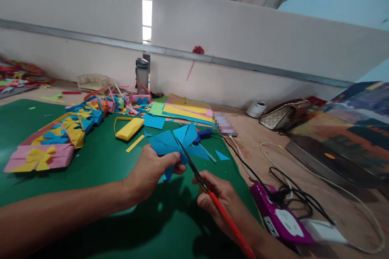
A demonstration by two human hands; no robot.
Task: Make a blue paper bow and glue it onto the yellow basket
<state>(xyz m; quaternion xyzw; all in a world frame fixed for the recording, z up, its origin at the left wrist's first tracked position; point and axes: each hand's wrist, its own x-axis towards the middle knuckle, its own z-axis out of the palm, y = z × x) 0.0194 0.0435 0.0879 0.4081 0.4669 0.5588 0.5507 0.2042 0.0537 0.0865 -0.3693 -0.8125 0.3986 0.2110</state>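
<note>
Currently, left hand [146, 172] pinches blue paper [162, 141] between thumb and fingers, centre of frame; right hand [220, 194], lower centre-right, curls closed round red-handled scissors [223, 210], blades overlapping the paper. Yellow paper bag [129, 128] just left of centre; pink bag [42, 157] with yellow bow at left, heading a row. Coloured sheets [185, 108] behind, mid-frame; bottle [142, 76] upper centre-left. Purple power strip [282, 214] lower right on table [252, 141].

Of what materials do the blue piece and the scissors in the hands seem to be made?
Blue piece: matte paper or thin card, judging by crisp cut edges. Scissors: blades probably metal, dark, slim and pointed; red handle perhaps plastic, smooth and evenly coloured.
</note>
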